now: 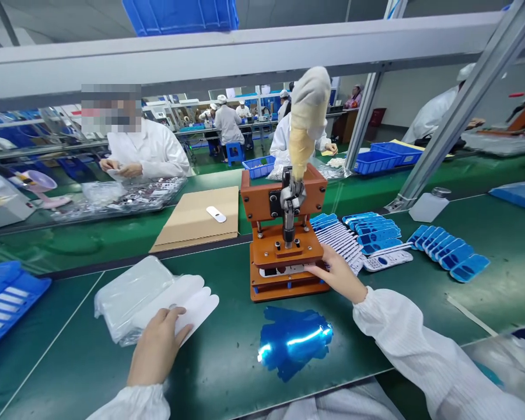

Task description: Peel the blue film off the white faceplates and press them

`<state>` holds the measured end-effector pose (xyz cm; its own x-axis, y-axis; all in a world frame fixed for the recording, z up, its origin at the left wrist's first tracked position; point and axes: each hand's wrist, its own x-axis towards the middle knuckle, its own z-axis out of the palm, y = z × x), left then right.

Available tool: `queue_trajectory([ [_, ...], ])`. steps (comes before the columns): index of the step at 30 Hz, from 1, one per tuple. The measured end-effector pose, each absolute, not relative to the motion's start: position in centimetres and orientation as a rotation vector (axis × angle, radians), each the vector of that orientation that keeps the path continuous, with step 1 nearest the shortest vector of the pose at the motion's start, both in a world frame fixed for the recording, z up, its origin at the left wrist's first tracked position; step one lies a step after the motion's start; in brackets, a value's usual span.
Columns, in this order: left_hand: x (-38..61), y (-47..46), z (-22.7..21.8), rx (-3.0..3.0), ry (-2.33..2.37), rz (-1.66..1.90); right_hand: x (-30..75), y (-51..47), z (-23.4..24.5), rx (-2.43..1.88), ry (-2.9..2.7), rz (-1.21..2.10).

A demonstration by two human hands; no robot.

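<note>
My left hand [157,344] rests on a fanned stack of white oblong sheets [188,300] beside a clear plastic bag [129,294], thumb and fingers pinching the top sheet. My right hand [339,274] reaches to the base of an orange-brown lever press [284,245], its fingers closed on a white part [289,270] lying in the fixture. The press lever, wrapped in cloth and tape [308,111], stands upright. A pile of shiny blue film pieces [293,341] lies on the green mat in front of the press.
Rows of blue-and-white parts [361,233] and blue covers [450,251] lie right of the press. A blue tray [4,297] sits at far left, a cardboard sheet [196,219] behind. Other workers in white coats sit across the line. A metal frame crosses overhead.
</note>
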<state>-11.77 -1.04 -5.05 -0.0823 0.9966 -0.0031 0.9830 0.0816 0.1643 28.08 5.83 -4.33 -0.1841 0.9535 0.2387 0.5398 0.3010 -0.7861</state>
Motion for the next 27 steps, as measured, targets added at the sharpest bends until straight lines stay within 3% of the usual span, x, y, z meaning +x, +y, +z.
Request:
queue_trajectory([
  [7, -12.3, -0.9, -6.9, 2.035, 2.348, 0.303, 30.4, 4.2, -4.9, -1.338, -1.640, 0.543],
  [16, -11.6, -0.3, -4.3, 1.874, 2.177, 0.431, 31.2, 0.6, -4.8, -1.403, -1.512, 0.363],
  [19, -7.6, -0.7, -2.2, 1.761, 1.897, 0.508, 29.7, -1.1, -4.3, -1.308, -1.659, 0.354],
  [24, 1.8, -0.6, 1.1, 1.618, 1.228, 0.267, 26.2, -2.7, -3.1, -1.084, -2.119, 0.584],
  [27, 5.2, 0.5, 1.8, 1.590, 1.109, 0.263, 25.9, -2.3, -2.8, -1.063, -2.137, 0.609],
])
